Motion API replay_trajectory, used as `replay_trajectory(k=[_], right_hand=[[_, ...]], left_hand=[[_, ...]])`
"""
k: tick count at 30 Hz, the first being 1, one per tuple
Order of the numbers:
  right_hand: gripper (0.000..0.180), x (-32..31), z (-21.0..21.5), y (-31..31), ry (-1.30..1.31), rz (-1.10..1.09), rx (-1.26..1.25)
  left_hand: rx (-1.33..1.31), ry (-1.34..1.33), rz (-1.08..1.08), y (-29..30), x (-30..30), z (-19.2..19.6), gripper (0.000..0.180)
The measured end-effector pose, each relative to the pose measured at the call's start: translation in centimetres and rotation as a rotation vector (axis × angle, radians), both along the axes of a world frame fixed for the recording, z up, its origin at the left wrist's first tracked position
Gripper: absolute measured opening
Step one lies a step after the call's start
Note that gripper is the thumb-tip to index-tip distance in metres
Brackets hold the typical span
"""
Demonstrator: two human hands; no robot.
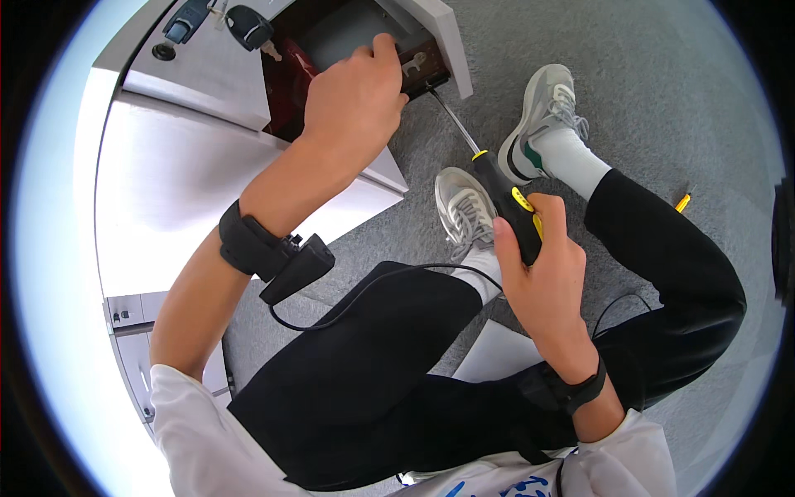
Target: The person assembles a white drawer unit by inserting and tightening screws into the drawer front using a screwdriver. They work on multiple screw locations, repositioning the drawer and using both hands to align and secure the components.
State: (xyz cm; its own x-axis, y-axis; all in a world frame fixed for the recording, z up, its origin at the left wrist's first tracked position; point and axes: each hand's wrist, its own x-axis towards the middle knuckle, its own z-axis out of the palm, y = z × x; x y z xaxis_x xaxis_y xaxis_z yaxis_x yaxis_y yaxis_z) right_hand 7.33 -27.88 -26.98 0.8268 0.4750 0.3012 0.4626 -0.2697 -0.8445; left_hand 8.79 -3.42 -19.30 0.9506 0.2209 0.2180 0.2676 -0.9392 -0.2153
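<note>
Head view: "Right hand (pixel 545 277)?"
"Wrapped round the screwdriver (pixel 496 180), its tip at the open drawer (pixel 450 41)."
"Left hand (pixel 354 103)?"
"Half curled at the drawer's side; whether it grips anything, I can't tell."

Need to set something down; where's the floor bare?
Grey carpet is bare between the right shoe and the small yellow object. Crowded by the open drawer: left hand, screwdriver and left shoe sit close together.

Left hand (pixel 354 103) curled at open drawer (pixel 451 50), far side; right hand (pixel 546 286) grips black-and-yellow screwdriver (pixel 495 177), tip at drawer's dark edge; keys (pixel 248 29) far left, pale cabinet (pixel 166 199) left, grey-white sneakers (pixel 542 112) on grey carpet (pixel 662 99)
</note>
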Motion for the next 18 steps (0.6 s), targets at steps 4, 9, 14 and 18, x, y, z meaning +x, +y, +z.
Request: replay_trajectory(k=[4, 9, 14, 18], right_hand=[[0.027, 0.2, 1.8, 0.1, 0.374, 0.070, 0.062], [0.042, 2.2, 3.7, -0.7, 1.112, 0.119, 0.344], [0.034, 1.2, 3.4, -0.9, 0.520, 0.081, 0.124], [0.039, -0.6, 2.3, -0.3, -0.087, 0.032, -0.070]], left_hand=[[-0.013, -0.028, 0.013, 0.0, -0.2, -0.1, 0.046], [-0.017, 0.011, 0.059, -0.2, -0.2, 0.1, 0.047], [-0.032, 0.016, 0.061, -0.8, -0.4, 0.4, 0.046], [-0.033, 0.028, 0.082, -1.3, -0.6, 0.7, 0.045]])
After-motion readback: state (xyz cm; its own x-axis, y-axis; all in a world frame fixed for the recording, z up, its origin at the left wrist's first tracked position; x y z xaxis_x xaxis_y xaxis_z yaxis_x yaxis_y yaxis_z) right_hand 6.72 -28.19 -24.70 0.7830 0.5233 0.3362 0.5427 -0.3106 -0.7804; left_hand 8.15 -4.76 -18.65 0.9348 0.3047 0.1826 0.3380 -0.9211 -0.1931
